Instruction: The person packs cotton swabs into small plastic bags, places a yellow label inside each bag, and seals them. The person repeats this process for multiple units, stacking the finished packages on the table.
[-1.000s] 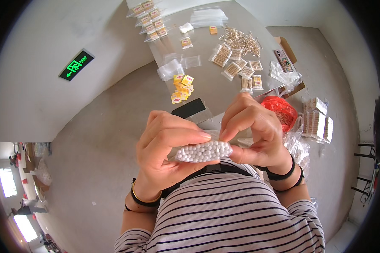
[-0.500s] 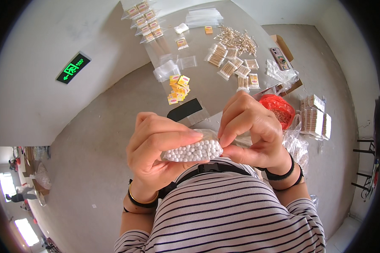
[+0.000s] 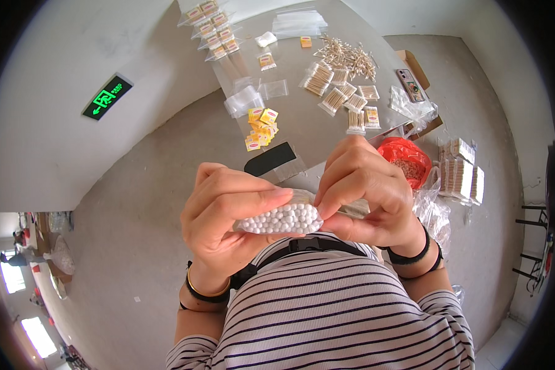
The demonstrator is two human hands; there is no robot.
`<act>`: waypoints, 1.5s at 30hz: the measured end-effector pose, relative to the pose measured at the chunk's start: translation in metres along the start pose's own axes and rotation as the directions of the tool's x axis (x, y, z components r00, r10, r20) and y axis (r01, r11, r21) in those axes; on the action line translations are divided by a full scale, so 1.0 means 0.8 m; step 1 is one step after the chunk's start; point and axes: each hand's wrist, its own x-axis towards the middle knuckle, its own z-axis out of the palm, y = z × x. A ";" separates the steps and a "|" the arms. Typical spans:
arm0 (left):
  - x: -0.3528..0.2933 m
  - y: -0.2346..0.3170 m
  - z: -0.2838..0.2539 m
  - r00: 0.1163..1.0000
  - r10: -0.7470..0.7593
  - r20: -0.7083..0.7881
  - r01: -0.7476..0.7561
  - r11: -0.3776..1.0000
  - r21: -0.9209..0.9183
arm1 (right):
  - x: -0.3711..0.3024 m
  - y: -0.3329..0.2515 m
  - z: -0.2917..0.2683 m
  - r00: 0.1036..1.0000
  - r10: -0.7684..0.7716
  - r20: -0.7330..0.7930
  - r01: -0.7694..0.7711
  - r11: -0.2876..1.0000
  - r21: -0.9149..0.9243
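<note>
Close in front of my body is a clear plastic bag of cotton swabs (image 3: 282, 219), lying sideways with the white round tips facing me. My left hand (image 3: 219, 213) wraps its left part, thumb over the top and fingers underneath. At the bag's right end my right hand (image 3: 367, 194) pinches the plastic between thumb and fingers. The fingertips partly cover that edge. Beyond my hands, on the grey table, lie yellow printed cards (image 3: 262, 128) and a black flat piece (image 3: 270, 159) at the near edge.
Small bags of swabs (image 3: 333, 100) and a heap of loose swabs (image 3: 346, 57) lie on the table. Packed bags (image 3: 213, 31) stand at its far left. A phone (image 3: 409, 85), a red bag (image 3: 406, 161) and stacked swab packs (image 3: 456, 172) are on the right.
Both hands and the swab bag have shifted very slightly left. The grip on the bag looks the same. In the far-left background a person has moved.
</note>
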 end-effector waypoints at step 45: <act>0.002 0.007 0.005 0.996 0.078 0.041 -0.082 0.990 0.111 | -0.003 -0.002 0.005 0.997 0.074 -0.024 -0.073 0.997 0.022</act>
